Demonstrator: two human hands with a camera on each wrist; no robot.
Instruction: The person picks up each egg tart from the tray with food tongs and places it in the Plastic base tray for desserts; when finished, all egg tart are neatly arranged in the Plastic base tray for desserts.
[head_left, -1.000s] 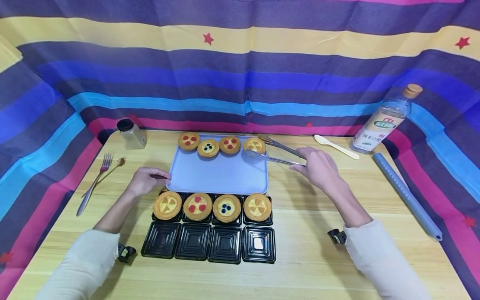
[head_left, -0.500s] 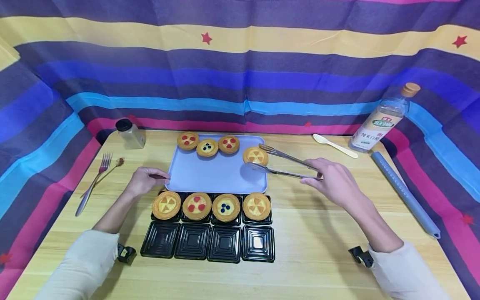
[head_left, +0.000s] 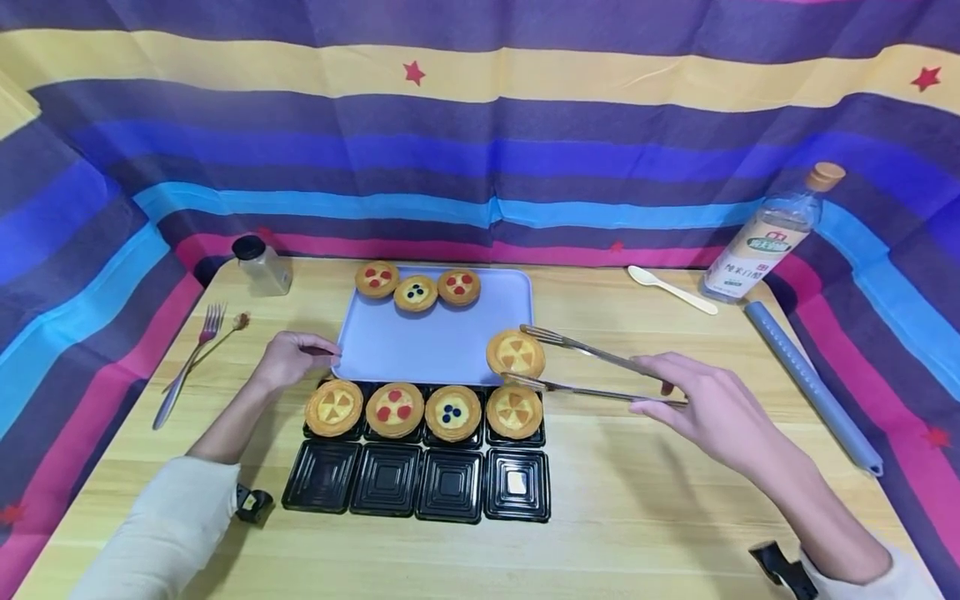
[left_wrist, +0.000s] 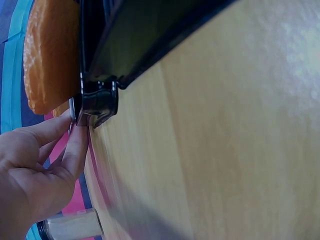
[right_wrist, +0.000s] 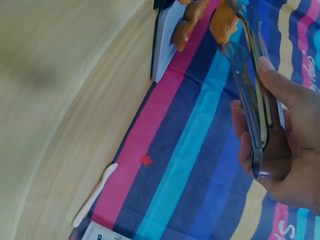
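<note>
My right hand [head_left: 708, 400] grips metal tongs [head_left: 600, 390], whose tips clasp an egg tart [head_left: 516, 352] with orange wedges on top. In the right wrist view that tart [right_wrist: 223, 24] hangs between the tong ends, apart from the tray. In the head view it overlaps the tray's front right corner. My left hand [head_left: 291, 362] pinches the left edge of the lavender tray [head_left: 420, 342] near its front corner. Three tarts [head_left: 415, 293] with red or blue dots lie along the tray's back edge.
In front of the tray, black plastic boxes [head_left: 452, 485] stand in a row, tarts in their back halves. A jar [head_left: 262, 267] and fork [head_left: 187, 367] are at left. A spoon [head_left: 672, 290], vinegar bottle [head_left: 761, 242] and grey-blue bar [head_left: 813, 387] are at right.
My right hand has drawn the tongs and the orange-wedge tart from the tray's back right corner toward its front right corner. My left hand has stayed at the tray's edge.
</note>
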